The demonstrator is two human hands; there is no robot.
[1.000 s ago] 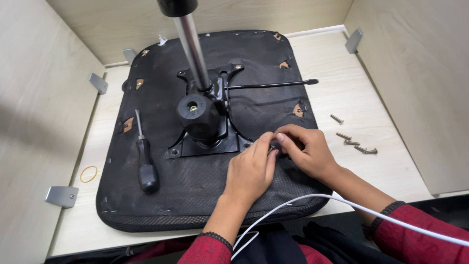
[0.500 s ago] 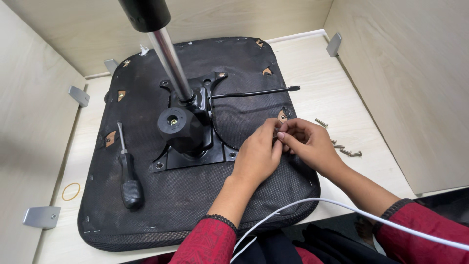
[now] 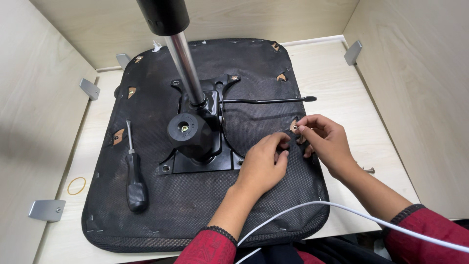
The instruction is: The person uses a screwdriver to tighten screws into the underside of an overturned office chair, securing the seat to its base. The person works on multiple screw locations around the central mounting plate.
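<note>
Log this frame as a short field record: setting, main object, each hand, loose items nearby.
setting: light wooden table with board walls around it
main object: upturned black seat cushion with black metal mechanism plate, chrome column and lever
left hand: fingers curled, resting on the cushion fabric
right hand: pinching a small washer by a hole in the fabric
loose items: screwdriver on cushion, rubber band, screw

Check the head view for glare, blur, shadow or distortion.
Head view: sharp overall; glare streaks along the chrome post; soft shadow on the left wall; wide-angle bend in the walls; both hands, left hand and right hand, crisp; the black cylinder at top looms close and soft.
</note>
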